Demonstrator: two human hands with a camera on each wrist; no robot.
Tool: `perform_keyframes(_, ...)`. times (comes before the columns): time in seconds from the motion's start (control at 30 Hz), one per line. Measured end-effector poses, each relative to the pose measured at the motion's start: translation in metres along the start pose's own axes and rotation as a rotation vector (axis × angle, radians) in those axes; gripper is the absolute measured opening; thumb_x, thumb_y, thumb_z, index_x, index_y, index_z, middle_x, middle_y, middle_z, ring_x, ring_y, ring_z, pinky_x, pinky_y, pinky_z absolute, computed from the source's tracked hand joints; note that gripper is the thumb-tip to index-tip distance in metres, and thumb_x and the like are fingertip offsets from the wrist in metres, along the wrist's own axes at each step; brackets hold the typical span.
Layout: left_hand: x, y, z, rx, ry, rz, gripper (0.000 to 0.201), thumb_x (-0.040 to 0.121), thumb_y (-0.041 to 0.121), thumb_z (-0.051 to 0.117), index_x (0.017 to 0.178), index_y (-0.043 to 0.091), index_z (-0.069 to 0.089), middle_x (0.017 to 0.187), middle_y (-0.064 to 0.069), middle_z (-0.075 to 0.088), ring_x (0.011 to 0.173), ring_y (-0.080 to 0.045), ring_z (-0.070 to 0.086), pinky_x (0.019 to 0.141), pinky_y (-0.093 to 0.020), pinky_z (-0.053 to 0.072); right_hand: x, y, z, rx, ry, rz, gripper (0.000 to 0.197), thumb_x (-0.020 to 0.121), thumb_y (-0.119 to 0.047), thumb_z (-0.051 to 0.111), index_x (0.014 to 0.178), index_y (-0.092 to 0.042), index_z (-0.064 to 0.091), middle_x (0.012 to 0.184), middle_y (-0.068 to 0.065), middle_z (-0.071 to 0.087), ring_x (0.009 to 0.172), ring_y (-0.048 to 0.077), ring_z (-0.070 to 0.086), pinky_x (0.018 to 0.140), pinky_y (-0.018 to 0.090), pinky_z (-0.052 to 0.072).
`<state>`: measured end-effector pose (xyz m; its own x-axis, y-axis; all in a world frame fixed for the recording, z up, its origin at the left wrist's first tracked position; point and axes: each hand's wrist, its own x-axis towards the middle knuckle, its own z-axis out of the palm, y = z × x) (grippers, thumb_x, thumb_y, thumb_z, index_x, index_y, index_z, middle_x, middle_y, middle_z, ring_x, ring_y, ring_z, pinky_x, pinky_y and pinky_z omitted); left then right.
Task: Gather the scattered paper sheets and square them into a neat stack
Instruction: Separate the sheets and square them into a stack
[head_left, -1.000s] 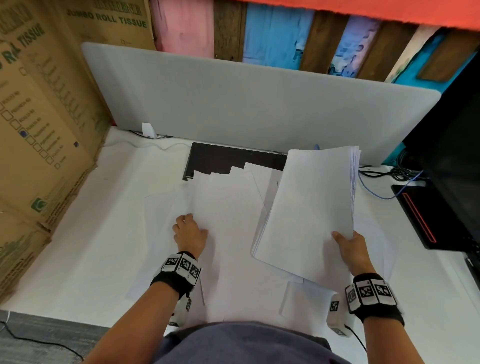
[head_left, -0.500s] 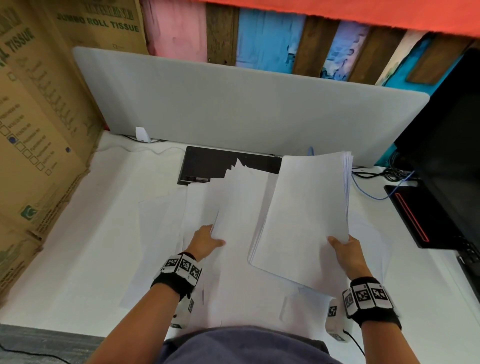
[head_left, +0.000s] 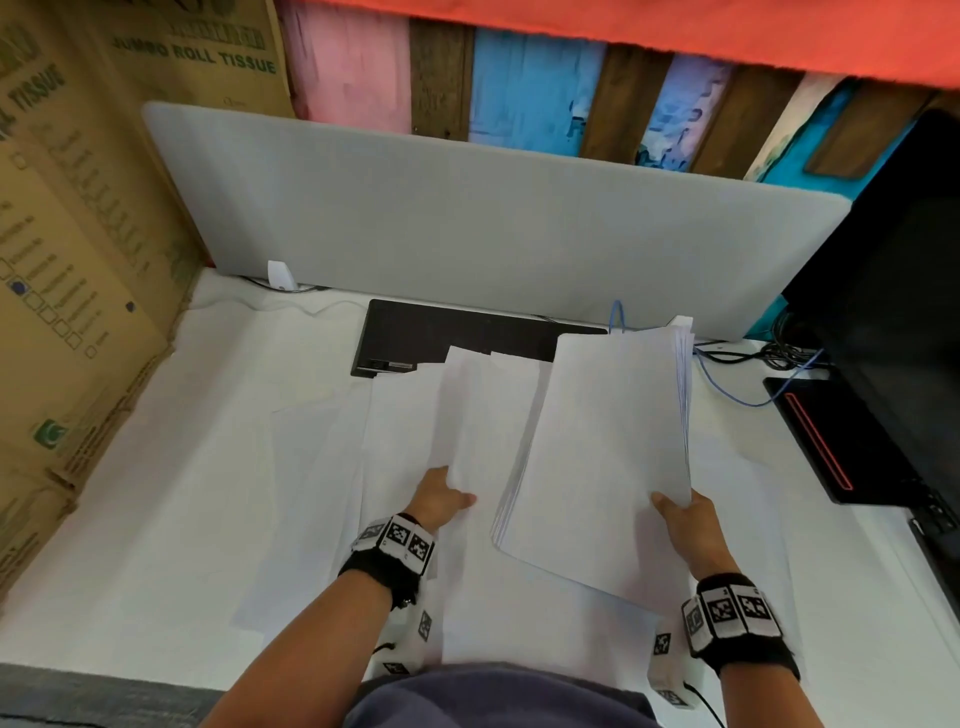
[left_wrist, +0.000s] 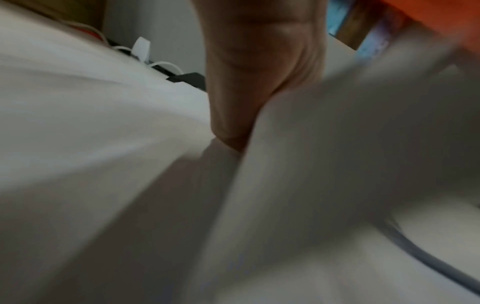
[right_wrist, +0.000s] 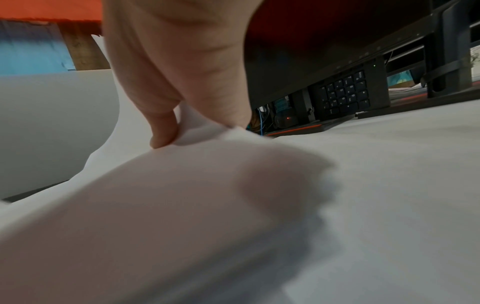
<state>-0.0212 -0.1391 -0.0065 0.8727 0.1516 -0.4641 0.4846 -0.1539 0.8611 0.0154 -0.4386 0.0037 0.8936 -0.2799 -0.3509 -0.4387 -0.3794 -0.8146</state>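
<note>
My right hand (head_left: 675, 512) pinches the near corner of a thick stack of white paper (head_left: 608, 447), held tilted up above the desk; in the right wrist view the thumb (right_wrist: 163, 131) presses on that stack (right_wrist: 182, 205). My left hand (head_left: 441, 499) grips the near edge of a few loose sheets (head_left: 478, 415) lifted beside the stack; the left wrist view shows the hand (left_wrist: 249, 107) with blurred paper (left_wrist: 337, 154) across it. More scattered sheets (head_left: 311, 467) lie flat on the white desk (head_left: 130, 519) under and left of both hands.
A black flat device (head_left: 441, 332) lies behind the sheets against a grey divider panel (head_left: 467, 223). Cardboard boxes (head_left: 67, 260) wall the left side. A black monitor (head_left: 893, 312), its base (head_left: 815, 441) and cables (head_left: 748, 358) stand at right, with a keypad (right_wrist: 345, 92) beneath.
My left hand went from resting flat on the desk sheets to gripping a few and lifting them toward the stack. The right hand's stack stayed nearly in place.
</note>
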Motion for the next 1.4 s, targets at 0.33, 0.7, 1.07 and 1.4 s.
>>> perform_keyframes(0.33,-0.008,0.0,-0.025,-0.26,0.095,-0.024,0.038,0.084,-0.004,0.058,0.121,-0.005,0.051,0.118,-0.017,0.059,0.091,-0.023,0.058,0.081,-0.026,0.05,0.003,-0.003,0.0,0.047,0.025,0.014,0.037,0.089,-0.009,0.056,0.122,0.007,0.053,0.114,0.023,0.061,0.095,0.026,0.053,0.083,0.033,0.041)
perform_keyframes(0.7,-0.007,0.025,-0.115,-0.264,0.479,0.161,0.033,0.086,-0.003,0.053,0.118,-0.009,0.051,0.111,-0.022,0.058,0.09,-0.024,0.055,0.081,-0.029,0.047,0.002,-0.007,-0.02,-0.131,0.151,-0.019,0.037,0.092,-0.01,0.048,0.128,0.001,0.05,0.124,0.024,0.058,0.114,0.04,0.053,0.101,0.047,0.042)
perform_keyframes(1.07,-0.013,0.054,-0.045,-0.311,0.034,0.125,0.039,0.088,0.004,0.055,0.126,0.007,0.05,0.123,-0.015,0.059,0.102,-0.027,0.058,0.097,-0.041,0.046,-0.035,-0.071,0.003,0.193,-0.248,-0.159,0.036,0.09,-0.017,0.055,0.125,-0.011,0.051,0.111,0.008,0.064,0.097,0.023,0.061,0.077,0.029,0.05)
perform_keyframes(1.4,-0.025,0.067,-0.014,-0.325,0.075,0.275,0.046,0.08,-0.005,0.061,0.121,0.012,0.049,0.11,-0.004,0.059,0.095,-0.014,0.059,0.094,-0.035,0.046,-0.056,-0.106,0.025,0.43,-0.262,-0.287,0.029,0.092,-0.023,0.053,0.121,-0.021,0.051,0.111,-0.005,0.063,0.091,-0.002,0.062,0.075,0.011,0.052)
